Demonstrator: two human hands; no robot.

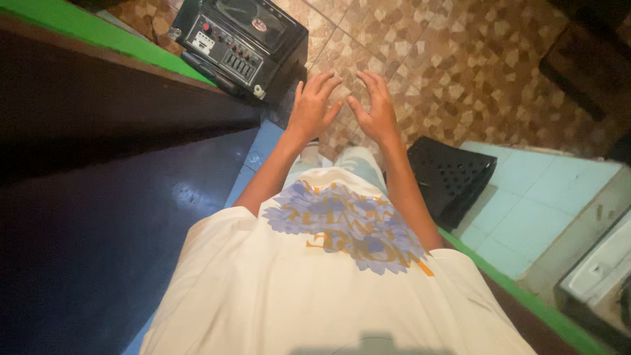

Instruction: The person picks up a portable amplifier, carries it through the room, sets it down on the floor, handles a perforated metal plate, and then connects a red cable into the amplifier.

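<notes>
Both hands hang empty over the tiled floor [460, 59], fingers spread: left hand [314, 105], right hand [376, 108], nearly touching. The black radio [240, 43] sits on the floor far-left of them, its long side running left-right, nearer the left hand

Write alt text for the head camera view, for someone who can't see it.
Seen from above, a person's left hand and right hand are held out empty, fingers spread, over a brown mosaic floor. A black electronic box with switches sits ahead to the left, a black perforated plastic stool to the right.
</notes>
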